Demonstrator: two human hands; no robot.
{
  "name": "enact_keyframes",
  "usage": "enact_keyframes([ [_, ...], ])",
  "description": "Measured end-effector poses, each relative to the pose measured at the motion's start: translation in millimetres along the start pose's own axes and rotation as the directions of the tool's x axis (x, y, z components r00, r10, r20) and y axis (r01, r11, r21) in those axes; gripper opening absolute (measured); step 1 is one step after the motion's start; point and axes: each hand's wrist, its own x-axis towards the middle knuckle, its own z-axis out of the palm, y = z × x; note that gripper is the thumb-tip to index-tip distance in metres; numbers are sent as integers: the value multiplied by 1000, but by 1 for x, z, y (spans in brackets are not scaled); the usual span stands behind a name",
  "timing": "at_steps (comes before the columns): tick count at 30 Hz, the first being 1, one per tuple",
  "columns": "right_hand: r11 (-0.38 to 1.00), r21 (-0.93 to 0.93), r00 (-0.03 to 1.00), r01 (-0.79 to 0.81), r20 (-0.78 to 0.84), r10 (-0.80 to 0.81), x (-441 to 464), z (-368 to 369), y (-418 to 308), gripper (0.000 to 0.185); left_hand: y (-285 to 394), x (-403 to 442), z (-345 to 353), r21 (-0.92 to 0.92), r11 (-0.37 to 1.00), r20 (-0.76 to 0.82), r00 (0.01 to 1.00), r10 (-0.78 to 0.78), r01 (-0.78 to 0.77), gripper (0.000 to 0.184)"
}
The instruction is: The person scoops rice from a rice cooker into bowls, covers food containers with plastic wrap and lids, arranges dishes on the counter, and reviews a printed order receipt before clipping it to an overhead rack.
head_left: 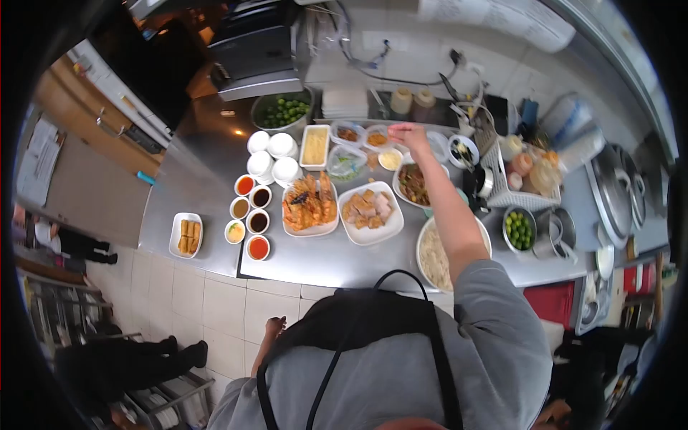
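My right hand reaches over the back of the steel counter, its fingers pinched together above the small containers; what they hold, if anything, is too small to name. Close by are a tub of orange-brown bits, a small cup of pale yellow bits and a plate of brown meat and vegetables. Beneath my right forearm lies a large bowl of pale noodles or shreds. My left hand hangs low beside my body, away from the counter, with its fingers too small to read.
Fried shrimp, a dish of meat pieces, sauce cups and spring rolls stand on the counter. Bowls of green limes and a white basket are at the right. Other people in dark clothes stand at the lower left and lower right.
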Motion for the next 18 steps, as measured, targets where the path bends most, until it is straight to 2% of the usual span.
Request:
enact_keyframes([
  [1,998,68,1000,-8,-17,9,-26,-11,-14,13,-35,40,12,198,973,44,993,108,-115,39],
  [3,998,62,999,30,-13,-30,-85,-35,-43,13,-77,95,27,556,760,131,938,320,-337,47],
  [4,999,-16,998,32,-55,-33,-120,-46,-60,12,-68,98,25,528,802,94,958,272,-280,55],
  [5,995,-97,995,30,-93,-39,-152,-57,-71,11,-68,118,24,621,706,133,933,333,-340,49],
  [7,931,-364,988,1,-142,-57,-210,-75,-80,8,-55,138,13,607,425,316,695,646,-671,40],
  [8,884,-467,986,-8,-149,-69,-236,-83,-76,8,-38,148,12,388,813,289,895,340,-434,35],
  [9,825,-564,986,-16,-147,-82,-257,-89,-73,7,-20,157,10,152,988,224,975,-11,-24,31],
  [10,823,-567,983,-29,-166,-80,-274,-91,-66,7,-3,158,6,153,979,209,973,102,-135,29],
  [11,782,-621,978,-58,-194,-82,-288,-93,-58,8,18,148,-3,187,918,234,923,304,-350,27],
  [13,736,-670,969,-96,-231,-83,-305,-93,-56,8,60,127,-13,105,872,263,859,439,-478,24],
  [15,509,-842,964,-180,-254,-78,-314,-84,-66,12,87,126,-6,-22,929,262,895,361,-368,24],
  [16,462,-867,953,-186,-274,-132,-314,-81,-67,9,97,124,-2,-154,958,263,925,276,-242,24],
  [17,462,-867,950,-190,-280,-136,-312,-83,-65,9,104,120,2,-152,957,266,922,281,-248,24],
  [18,402,-904,942,-143,-250,-226,-308,-89,-57,9,110,115,7,-82,970,248,938,243,-229,23],
])
